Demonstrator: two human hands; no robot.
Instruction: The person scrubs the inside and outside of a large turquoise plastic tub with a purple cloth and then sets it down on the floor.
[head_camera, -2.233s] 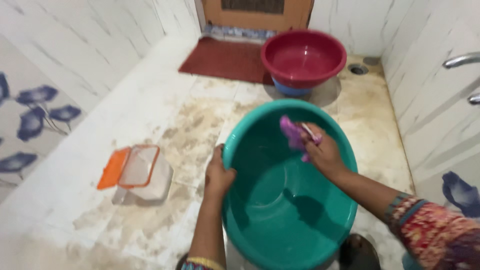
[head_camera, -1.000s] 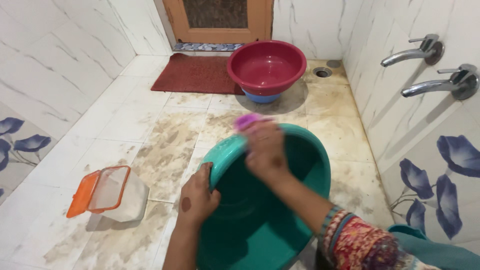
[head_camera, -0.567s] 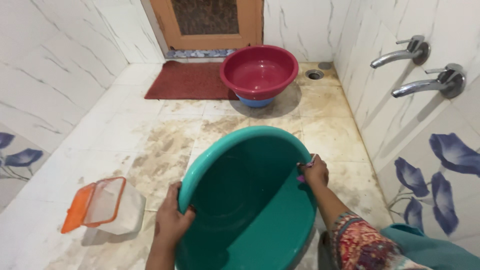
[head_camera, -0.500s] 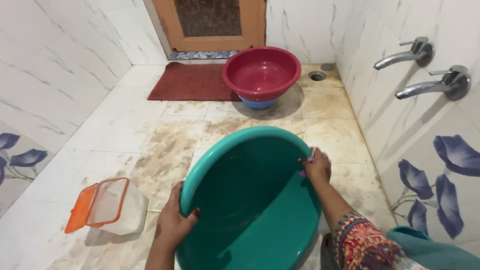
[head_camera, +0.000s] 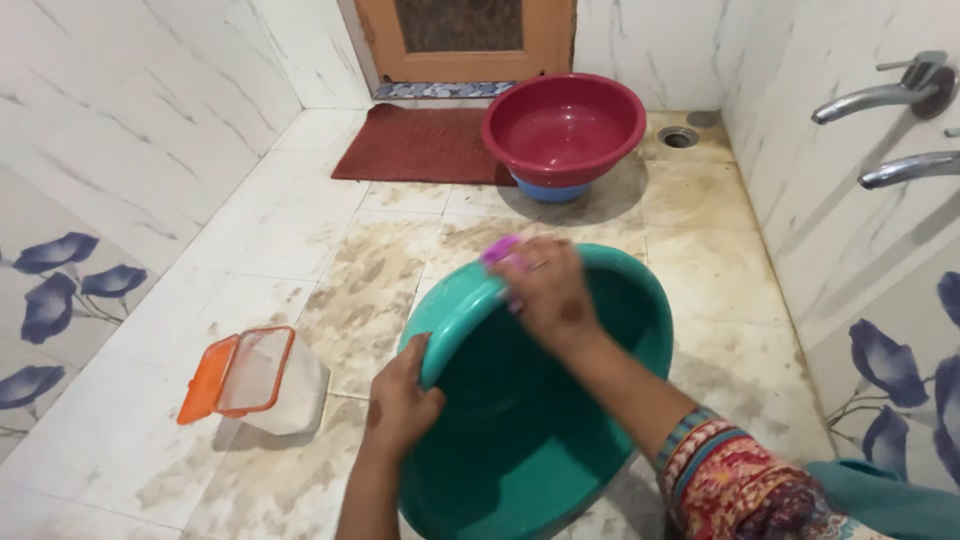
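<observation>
My left hand (head_camera: 400, 400) is clamped on the near-left rim of the teal plastic tub (head_camera: 540, 440), fingers curled over the edge and thumb outside, holding it tilted up off the stained tile floor (head_camera: 360, 280). My right hand (head_camera: 548, 292) is closed around a purple scrubber (head_camera: 500, 250), pressing it against the far-left rim, close above my left hand. I judge this to be the scrubbing step, working around the rim. The next stroke calls for a firm left grip so the tub does not slip on the wet floor. A clear container with an orange lid (head_camera: 258, 375) stands to the left, and a red basin (head_camera: 563, 125) sits beyond near the mat (head_camera: 425, 145).
</observation>
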